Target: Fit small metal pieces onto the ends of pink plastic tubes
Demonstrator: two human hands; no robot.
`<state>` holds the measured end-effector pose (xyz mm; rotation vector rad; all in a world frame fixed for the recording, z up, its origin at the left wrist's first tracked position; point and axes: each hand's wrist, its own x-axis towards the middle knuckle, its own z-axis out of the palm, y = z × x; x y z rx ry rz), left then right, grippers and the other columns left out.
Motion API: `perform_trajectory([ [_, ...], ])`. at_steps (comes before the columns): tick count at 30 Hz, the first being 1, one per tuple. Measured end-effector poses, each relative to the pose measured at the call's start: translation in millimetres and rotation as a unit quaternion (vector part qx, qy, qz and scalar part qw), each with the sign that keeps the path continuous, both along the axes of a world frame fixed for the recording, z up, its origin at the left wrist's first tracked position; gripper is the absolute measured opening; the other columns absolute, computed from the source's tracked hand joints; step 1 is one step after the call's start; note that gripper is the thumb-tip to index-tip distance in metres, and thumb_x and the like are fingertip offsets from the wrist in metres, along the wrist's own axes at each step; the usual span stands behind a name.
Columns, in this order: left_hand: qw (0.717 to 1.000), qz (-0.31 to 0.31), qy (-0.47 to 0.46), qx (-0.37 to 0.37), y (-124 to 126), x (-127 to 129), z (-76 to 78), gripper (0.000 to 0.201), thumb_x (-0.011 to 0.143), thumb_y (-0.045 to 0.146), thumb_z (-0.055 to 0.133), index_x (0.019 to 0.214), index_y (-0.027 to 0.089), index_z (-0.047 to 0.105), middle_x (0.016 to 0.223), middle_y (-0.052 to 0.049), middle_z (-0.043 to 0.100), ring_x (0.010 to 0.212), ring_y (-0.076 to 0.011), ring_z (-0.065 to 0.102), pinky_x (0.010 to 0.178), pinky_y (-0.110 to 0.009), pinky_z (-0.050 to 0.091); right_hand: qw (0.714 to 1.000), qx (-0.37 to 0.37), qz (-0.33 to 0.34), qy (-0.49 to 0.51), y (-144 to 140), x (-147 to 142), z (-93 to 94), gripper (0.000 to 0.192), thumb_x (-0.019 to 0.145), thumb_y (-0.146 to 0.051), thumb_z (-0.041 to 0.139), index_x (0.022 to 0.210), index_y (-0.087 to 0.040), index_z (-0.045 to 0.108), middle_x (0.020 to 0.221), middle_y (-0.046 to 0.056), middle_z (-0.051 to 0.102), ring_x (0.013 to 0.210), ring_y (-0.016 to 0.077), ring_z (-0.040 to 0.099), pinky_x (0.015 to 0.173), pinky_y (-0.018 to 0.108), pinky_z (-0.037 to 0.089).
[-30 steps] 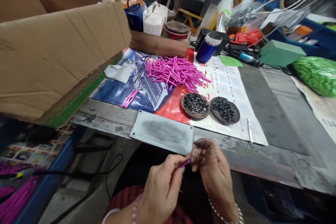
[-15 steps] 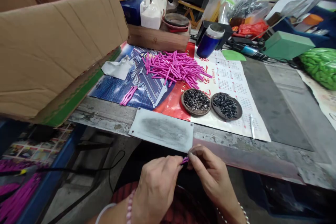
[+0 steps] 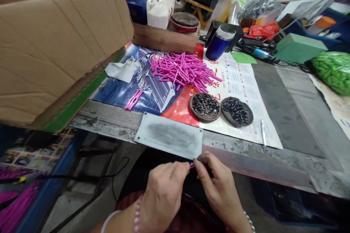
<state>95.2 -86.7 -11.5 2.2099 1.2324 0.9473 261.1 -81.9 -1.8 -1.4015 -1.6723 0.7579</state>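
Note:
My left hand (image 3: 162, 191) and my right hand (image 3: 216, 185) meet below the table's front edge, fingertips pinched together on a short pink tube (image 3: 192, 165). Only the tube's tip shows between the fingers. On the table beyond lies a heap of pink tubes (image 3: 182, 69). Two round dishes of small dark metal parts, the left dish (image 3: 205, 106) and the right dish (image 3: 236, 111), stand side by side in front of the heap. A few separate pink tubes (image 3: 133, 99) lie to the left.
A big cardboard box (image 3: 54, 43) overhangs the table's left side. A grey metal plate (image 3: 168, 135) lies at the front edge. A blue mug (image 3: 218, 45), wooden tray (image 3: 164, 39), green box (image 3: 298, 47) and bag of green pieces (image 3: 332, 69) stand further back.
Both hands have dropped slightly and closed in on each other; less of the pink tube shows between the fingers now. The view has shifted a little.

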Motion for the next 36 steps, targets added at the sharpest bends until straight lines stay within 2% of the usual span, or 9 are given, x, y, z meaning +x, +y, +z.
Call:
perform_trajectory([
  [5, 0.994, -0.007, -0.077, -0.07, 6, -3, 5.2, 0.016, 0.1, 0.009, 0.05, 0.106, 0.022, 0.059, 0.082, -0.001, 0.075, 0.069, -0.0166, 0.073, 0.066, -0.025, 0.054, 0.988, -0.09, -0.022, 0.125, 3, 1, -1.2, 0.033, 0.102, -0.034, 0.054, 0.073, -0.02, 0.061, 0.06, -0.002, 0.06, 0.054, 0.0118, 0.059, 0.054, 0.019, 0.048],
  [10, 0.982, 0.006, -0.107, -0.152, 11, -7, 8.3, 0.014, 0.101, 0.013, 0.05, 0.101, 0.024, 0.059, 0.077, 0.003, 0.071, 0.063, -0.0131, 0.068, 0.061, -0.021, 0.048, 0.968, -0.133, -0.039, 0.21, 5, 5, -5.4, 0.035, 0.104, -0.041, 0.051, 0.083, -0.018, 0.067, 0.064, 0.0, 0.064, 0.054, 0.0125, 0.061, 0.056, 0.022, 0.05],
  [18, 0.966, -0.003, -0.115, -0.233, 11, -11, 0.4, 0.015, 0.102, 0.019, 0.046, 0.1, 0.024, 0.06, 0.079, 0.002, 0.07, 0.065, -0.0135, 0.067, 0.062, -0.023, 0.045, 0.979, -0.126, -0.001, 0.159, 8, -1, 7.7, 0.029, 0.098, -0.039, 0.06, 0.077, -0.019, 0.064, 0.063, -0.001, 0.063, 0.054, 0.0126, 0.061, 0.053, 0.02, 0.05],
  [24, 0.948, 0.028, -0.138, -0.285, 23, -18, 3.9, 0.015, 0.102, 0.024, 0.047, 0.098, 0.023, 0.062, 0.076, 0.001, 0.072, 0.067, -0.0151, 0.067, 0.063, -0.023, 0.045, 0.986, -0.075, -0.133, 0.072, 13, 23, -0.3, 0.032, 0.097, -0.045, 0.06, 0.08, -0.02, 0.068, 0.06, 0.001, 0.066, 0.061, 0.0168, 0.065, 0.062, 0.023, 0.053],
  [27, 0.949, 0.066, -0.162, -0.264, 37, -23, 10.6, 0.016, 0.099, 0.023, 0.048, 0.096, 0.021, 0.064, 0.073, 0.0, 0.071, 0.06, -0.0139, 0.063, 0.057, -0.022, 0.045, 0.974, -0.075, -0.204, 0.068, 17, 35, -8.4, 0.033, 0.091, -0.052, 0.066, 0.09, -0.02, 0.069, 0.07, 0.003, 0.071, 0.064, 0.02, 0.068, 0.06, 0.026, 0.055],
  [30, 0.957, 0.131, -0.167, -0.197, 65, -35, 18.8, 0.018, 0.097, 0.023, 0.049, 0.098, 0.018, 0.066, 0.076, -0.002, 0.071, 0.061, -0.015, 0.065, 0.057, -0.023, 0.05, 0.961, -0.052, -0.27, 0.029, 23, 43, -15.9, 0.039, 0.086, -0.058, 0.068, 0.093, -0.02, 0.069, 0.079, 0.005, 0.075, 0.073, 0.0231, 0.071, 0.068, 0.029, 0.055],
  [33, 0.956, 0.223, -0.144, -0.126, 105, -59, 24.7, 0.02, 0.095, 0.02, 0.049, 0.106, 0.015, 0.066, 0.09, -0.007, 0.075, 0.079, -0.0197, 0.071, 0.07, -0.028, 0.056, 0.962, -0.022, -0.272, -0.011, 30, 45, -20.4, 0.046, 0.089, -0.065, 0.061, 0.086, -0.02, 0.069, 0.079, 0.006, 0.073, 0.076, 0.0239, 0.069, 0.075, 0.032, 0.052],
  [36, 0.946, 0.301, -0.089, -0.079, 149, -89, 24.6, 0.019, 0.094, 0.015, 0.052, 0.104, 0.014, 0.067, 0.097, -0.009, 0.073, 0.09, -0.0227, 0.07, 0.084, -0.036, 0.055, 0.962, -0.019, -0.273, 0.004, 32, 43, -22.1, 0.049, 0.091, -0.068, 0.056, 0.087, -0.021, 0.068, 0.08, 0.005, 0.071, 0.078, 0.0238, 0.067, 0.079, 0.032, 0.05],
])
